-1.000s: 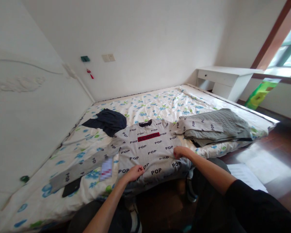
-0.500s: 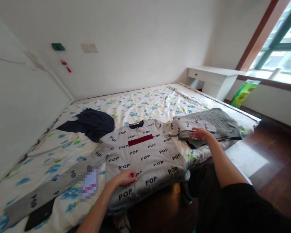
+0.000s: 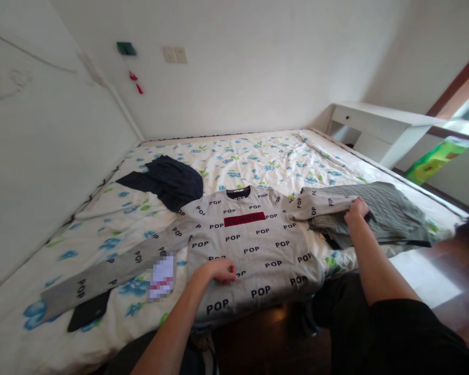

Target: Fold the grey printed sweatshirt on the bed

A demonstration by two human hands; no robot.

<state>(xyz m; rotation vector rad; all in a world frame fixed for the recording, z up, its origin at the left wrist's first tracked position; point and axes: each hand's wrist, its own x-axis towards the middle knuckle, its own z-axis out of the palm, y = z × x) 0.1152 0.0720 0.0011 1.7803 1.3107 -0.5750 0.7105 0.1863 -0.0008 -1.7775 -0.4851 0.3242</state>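
Gripping the gray sweatshirt's (image 3: 254, 245) sleeve (image 3: 320, 204), right hand (image 3: 356, 211) closed; left hand (image 3: 219, 271) lies empty, half-curled.

Our way over the bed runs across the duvet (image 3: 254, 161), between the navy cloth (image 3: 168, 182) and the knit pile (image 3: 375, 219), past the collar of the sweatshirt (image 3: 250, 245); the wall (image 3: 42, 156) hems us in on the left, and the phone (image 3: 89, 311) lies beside the sleeve.

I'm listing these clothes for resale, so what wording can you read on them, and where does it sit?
"POP": repeated in black on the grey sweatshirt, across the body and sleeves.
Red chest patch: dark lettering, too blurred to read for certain.
Pixelated label beside the sleeve: unreadable.
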